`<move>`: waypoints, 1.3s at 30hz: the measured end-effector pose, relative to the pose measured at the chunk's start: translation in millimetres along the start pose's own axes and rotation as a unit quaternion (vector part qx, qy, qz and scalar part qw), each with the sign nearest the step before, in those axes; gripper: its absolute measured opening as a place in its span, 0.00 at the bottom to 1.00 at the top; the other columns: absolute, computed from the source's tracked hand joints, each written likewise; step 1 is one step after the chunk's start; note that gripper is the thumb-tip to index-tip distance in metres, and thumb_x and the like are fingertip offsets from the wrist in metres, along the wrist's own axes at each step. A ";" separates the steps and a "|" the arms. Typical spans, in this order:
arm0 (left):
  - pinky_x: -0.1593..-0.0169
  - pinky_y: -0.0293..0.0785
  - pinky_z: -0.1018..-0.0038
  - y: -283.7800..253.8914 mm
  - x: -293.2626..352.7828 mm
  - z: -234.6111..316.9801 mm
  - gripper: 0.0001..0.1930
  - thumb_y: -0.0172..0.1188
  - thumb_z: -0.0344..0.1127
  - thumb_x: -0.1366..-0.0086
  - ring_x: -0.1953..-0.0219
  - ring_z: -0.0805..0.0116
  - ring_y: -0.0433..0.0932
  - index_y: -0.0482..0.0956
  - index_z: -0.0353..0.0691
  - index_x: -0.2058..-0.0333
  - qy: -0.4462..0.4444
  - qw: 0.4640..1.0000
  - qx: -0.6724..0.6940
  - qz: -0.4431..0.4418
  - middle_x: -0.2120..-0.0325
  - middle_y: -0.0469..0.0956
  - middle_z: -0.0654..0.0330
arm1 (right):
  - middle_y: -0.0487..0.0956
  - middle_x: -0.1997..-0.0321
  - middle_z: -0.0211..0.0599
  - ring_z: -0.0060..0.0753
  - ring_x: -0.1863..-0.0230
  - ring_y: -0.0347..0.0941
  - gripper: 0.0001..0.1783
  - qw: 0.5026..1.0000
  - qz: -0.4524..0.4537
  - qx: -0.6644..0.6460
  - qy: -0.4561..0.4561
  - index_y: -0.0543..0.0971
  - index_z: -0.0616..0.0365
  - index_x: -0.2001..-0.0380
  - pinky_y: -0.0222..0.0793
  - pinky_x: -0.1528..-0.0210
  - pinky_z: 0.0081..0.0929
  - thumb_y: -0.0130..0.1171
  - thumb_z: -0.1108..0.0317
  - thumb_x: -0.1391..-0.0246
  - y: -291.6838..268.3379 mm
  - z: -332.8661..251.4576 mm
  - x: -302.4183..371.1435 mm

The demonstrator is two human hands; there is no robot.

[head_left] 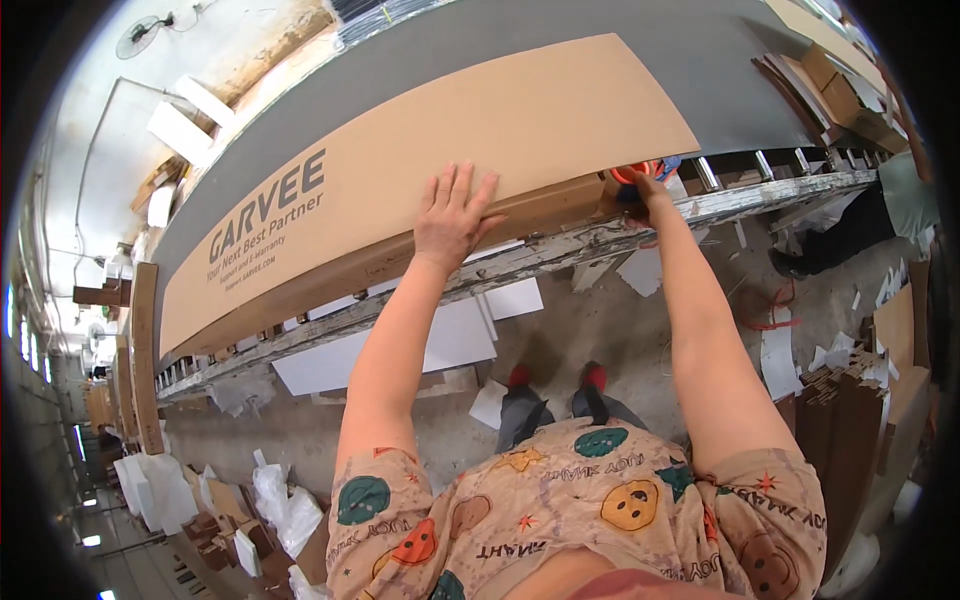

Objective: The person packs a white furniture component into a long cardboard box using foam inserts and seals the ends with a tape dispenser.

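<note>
A long, flat brown cardboard carton (480, 115) with dark print lies across the roller conveyor in front of me. My left hand (455, 220) rests flat on its top near the front edge, fingers spread. At the carton's right end, my right hand (652, 192) is closed around what looks like a tape dispenser (628, 173) with red-orange and blue parts. The hand and the carton's edge hide much of that tool. The carton's right end flap is partly out of sight below its top.
A worn rail (600, 236) runs along the conveyor's near side. White boards (440, 340) lie beneath it. A co-worker's dark-trousered leg (845, 240) is at the right. Brown panels (838, 425) stack at lower right; foam and scraps litter the floor at lower left.
</note>
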State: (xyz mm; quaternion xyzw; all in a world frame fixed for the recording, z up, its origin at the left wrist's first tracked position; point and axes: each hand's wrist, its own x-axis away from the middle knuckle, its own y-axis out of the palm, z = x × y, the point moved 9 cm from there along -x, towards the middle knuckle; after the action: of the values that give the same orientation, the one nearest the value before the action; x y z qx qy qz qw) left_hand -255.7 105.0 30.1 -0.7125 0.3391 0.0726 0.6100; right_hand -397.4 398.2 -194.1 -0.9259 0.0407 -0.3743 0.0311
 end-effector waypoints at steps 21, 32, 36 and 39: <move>0.41 0.60 0.54 7.2 37.0 -12.2 0.26 0.56 0.40 0.44 0.46 0.49 0.68 0.69 0.43 0.46 0.073 0.980 0.151 0.108 0.48 0.70 0.48 | 0.81 0.67 0.42 0.41 0.63 0.77 0.30 0.750 0.180 0.379 -0.512 0.80 0.54 0.59 0.70 0.60 0.30 0.54 0.39 0.54 170.5 -240.9 329.0; 0.40 0.60 0.58 0.8 44.3 -21.6 0.18 0.51 0.33 0.44 0.47 0.54 0.70 0.75 0.37 0.54 0.073 0.972 0.169 0.148 0.53 0.74 0.51 | 0.72 0.68 0.54 0.57 0.72 0.74 0.32 0.703 0.232 0.525 -0.421 0.74 0.41 0.49 0.73 0.67 0.44 0.62 0.43 0.59 143.1 33.2 317.8; 0.40 0.60 0.59 -4.0 37.0 -19.6 0.18 0.51 0.33 0.45 0.47 0.54 0.70 0.75 0.37 0.54 0.068 0.971 0.181 0.138 0.53 0.74 0.50 | 0.73 0.72 0.55 0.55 0.70 0.75 0.34 0.705 0.211 0.531 -0.420 0.74 0.49 0.49 0.74 0.67 0.45 0.62 0.45 0.60 156.3 15.1 282.6; 0.39 0.59 0.61 -3.3 12.3 -18.4 0.18 0.58 0.35 0.44 0.45 0.57 0.69 0.76 0.39 0.54 0.029 0.987 0.150 0.049 0.50 0.72 0.52 | 0.79 0.69 0.53 0.49 0.64 0.77 0.30 0.723 0.063 0.626 -0.286 0.80 0.59 0.61 0.74 0.60 0.39 0.61 0.47 0.63 174.8 -34.7 219.0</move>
State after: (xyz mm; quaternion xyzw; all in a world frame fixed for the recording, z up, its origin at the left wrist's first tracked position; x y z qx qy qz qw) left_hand -250.2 83.4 31.0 -0.5967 0.3984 0.0303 0.6959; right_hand -273.8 201.8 -33.3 -0.7544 -0.1551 -0.0295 0.6372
